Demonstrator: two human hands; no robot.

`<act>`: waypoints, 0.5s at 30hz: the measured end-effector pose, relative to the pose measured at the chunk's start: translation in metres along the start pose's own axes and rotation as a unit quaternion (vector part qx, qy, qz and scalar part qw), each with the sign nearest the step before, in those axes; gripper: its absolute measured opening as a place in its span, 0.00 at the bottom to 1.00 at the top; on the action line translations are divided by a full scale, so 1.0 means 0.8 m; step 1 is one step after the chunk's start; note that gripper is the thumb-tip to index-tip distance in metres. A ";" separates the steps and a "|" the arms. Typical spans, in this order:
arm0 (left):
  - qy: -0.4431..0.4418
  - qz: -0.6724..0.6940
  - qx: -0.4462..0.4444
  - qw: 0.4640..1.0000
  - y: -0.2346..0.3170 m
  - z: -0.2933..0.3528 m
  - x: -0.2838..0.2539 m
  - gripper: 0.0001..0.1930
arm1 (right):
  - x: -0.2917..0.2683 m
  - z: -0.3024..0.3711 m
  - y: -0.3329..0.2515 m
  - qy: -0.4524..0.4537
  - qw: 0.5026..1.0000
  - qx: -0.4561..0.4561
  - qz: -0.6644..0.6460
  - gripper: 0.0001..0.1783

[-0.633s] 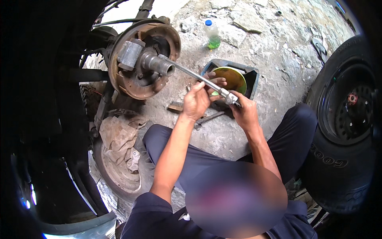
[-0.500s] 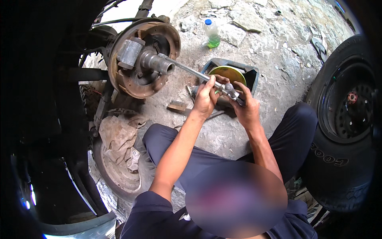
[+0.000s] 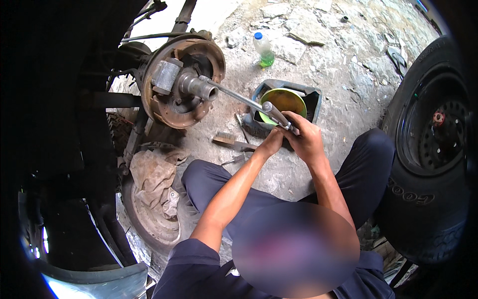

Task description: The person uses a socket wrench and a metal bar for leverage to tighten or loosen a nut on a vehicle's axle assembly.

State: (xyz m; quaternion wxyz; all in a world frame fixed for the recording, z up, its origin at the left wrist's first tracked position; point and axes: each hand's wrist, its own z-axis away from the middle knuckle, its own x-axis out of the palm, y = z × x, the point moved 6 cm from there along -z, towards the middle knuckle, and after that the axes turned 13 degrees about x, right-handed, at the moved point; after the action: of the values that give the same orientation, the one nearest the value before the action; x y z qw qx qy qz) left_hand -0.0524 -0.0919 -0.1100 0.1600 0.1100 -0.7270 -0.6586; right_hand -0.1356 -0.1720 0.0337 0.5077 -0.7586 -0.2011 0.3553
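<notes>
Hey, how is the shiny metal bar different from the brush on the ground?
The metal bar is held up in the right hand, while the brush lies on the ground. The bar looks longer in the picture than the brush. The bar's shaft is smooth and silvery; the brush has a block of bristles and a brownish side. Both are long and narrow in shape.

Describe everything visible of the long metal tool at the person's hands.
The long metal tool looks silvery: a slim, straight rod, with a thicker cylindrical part at its near end. It slants down and rightward in the picture, passing in front of the bowl. The right hand grips the near end; the left hand is close below, its hold largely hidden. The far end appears beside the axle stub; whether they touch is unclear.
</notes>
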 end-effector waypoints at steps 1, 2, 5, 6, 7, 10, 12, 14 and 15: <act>0.002 -0.002 0.011 1.000 0.012 -0.002 0.008 0.28 | -0.001 0.000 -0.002 -0.009 1.000 -0.007 0.009 0.31; 0.004 -0.004 0.015 1.000 0.015 0.000 0.008 0.27 | -0.005 -0.004 -0.028 0.000 0.999 -0.033 0.001 0.32; 0.001 0.004 0.017 1.000 0.004 -0.004 0.004 0.27 | -0.010 -0.017 -0.093 -0.008 0.995 -0.097 -0.027 0.33; -0.002 0.016 0.014 1.000 -0.006 -0.008 0.002 0.28 | -0.008 -0.022 -0.110 -0.019 0.992 -0.117 -0.035 0.33; 0.003 0.023 0.010 1.000 -0.018 -0.008 -0.006 0.28 | 0.001 -0.031 -0.114 -0.047 0.991 -0.115 -0.057 0.29; 0.020 0.051 -0.001 0.999 -0.039 0.001 -0.030 0.29 | 0.001 -0.077 -0.122 0.018 0.995 -0.098 -0.015 0.07; 0.046 0.064 -0.082 0.994 -0.001 0.020 -0.004 0.28 | -0.037 -0.125 -0.070 0.087 0.996 0.017 -0.026 0.12; 0.006 0.005 -0.131 0.991 0.065 0.047 0.010 0.25 | -0.065 -0.163 0.016 0.148 0.981 0.123 -0.038 0.21; 0.000 0.005 -0.162 0.987 0.102 0.056 0.016 0.23 | -0.070 -0.170 0.060 0.176 0.976 0.125 0.030 0.24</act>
State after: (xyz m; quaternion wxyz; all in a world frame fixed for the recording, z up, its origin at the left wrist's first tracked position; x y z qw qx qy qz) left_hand -0.0769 -0.0463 -0.0315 0.1788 0.0787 -0.6111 -0.7671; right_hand -0.0748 -0.3137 0.0403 0.6155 -0.7453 -0.0398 0.2532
